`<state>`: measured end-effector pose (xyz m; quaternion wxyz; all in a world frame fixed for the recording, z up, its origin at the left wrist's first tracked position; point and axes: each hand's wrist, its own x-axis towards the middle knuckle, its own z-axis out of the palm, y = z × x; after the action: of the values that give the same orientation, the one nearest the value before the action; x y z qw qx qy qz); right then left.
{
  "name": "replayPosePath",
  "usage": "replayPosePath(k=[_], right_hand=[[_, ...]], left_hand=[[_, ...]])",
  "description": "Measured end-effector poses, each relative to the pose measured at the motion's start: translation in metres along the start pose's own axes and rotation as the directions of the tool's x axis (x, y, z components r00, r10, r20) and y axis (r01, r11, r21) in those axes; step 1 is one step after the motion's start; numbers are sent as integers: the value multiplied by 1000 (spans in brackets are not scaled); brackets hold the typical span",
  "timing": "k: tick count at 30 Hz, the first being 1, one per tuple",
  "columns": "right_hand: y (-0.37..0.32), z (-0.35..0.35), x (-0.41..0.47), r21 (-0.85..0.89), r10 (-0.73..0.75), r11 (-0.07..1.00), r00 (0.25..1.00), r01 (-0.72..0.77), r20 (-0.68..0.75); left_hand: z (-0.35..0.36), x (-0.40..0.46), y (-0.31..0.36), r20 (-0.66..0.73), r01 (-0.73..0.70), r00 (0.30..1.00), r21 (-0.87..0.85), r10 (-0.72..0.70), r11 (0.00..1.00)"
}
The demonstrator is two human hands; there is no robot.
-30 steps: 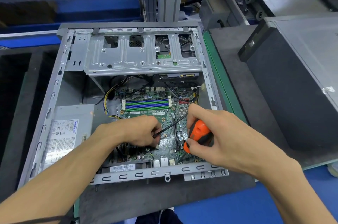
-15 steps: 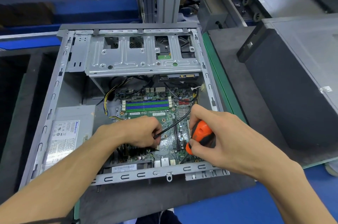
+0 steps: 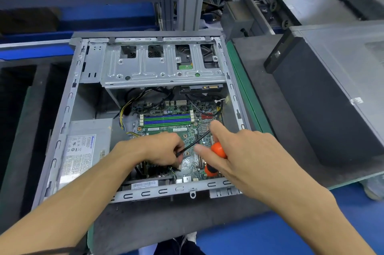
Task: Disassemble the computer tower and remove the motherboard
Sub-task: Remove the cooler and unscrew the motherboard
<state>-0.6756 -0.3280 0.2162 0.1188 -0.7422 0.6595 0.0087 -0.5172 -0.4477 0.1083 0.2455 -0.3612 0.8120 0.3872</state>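
Open PC case (image 3: 68, 109), left hand (image 3: 160, 148) pinching cable (image 3: 199, 140), right hand (image 3: 239, 150) gripping screwdriver (image 3: 218, 149)

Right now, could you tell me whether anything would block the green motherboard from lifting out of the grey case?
Yes. A black cable crosses the green motherboard, gripped by the left hand; the right hand holds an orange screwdriver above it, inside the grey case.

The computer tower (image 3: 145, 113) is laid on its side on the dark mat, side panel off, its grey steel frame open upward. A silver drive cage (image 3: 162, 67) is fixed across the far end, and a grey power supply (image 3: 83, 150) is seated in the near-left corner. The green motherboard (image 3: 187, 130) is seen flat on the case floor toward the right wall, with blue and green memory slots across it; it appears to be still mounted.
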Motion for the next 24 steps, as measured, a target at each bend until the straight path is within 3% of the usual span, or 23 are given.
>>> replayPosePath(k=[3,8,13,16,24], right_hand=[[-3,-4,-4,-46,98,994,995,-98,13],[-8,-7,-11,-6,126,992,988,-126,85],[-20,-1,-12,-137,197,972,980,-193,16],[-18,-2,-14,-121,272,956,962,-267,24],[-31,-3,-18,-13,162,987,983,-162,84]], left_hand=[[1,-1,-1,9,-2,1000,-30,2,1000],[3,-2,-3,-20,-20,1000,-18,19,1000],[4,-1,-5,-21,-17,1000,-4,17,1000],[5,-1,-7,-27,-23,999,1,23,1000],[6,-1,-4,-16,-60,998,16,61,998]])
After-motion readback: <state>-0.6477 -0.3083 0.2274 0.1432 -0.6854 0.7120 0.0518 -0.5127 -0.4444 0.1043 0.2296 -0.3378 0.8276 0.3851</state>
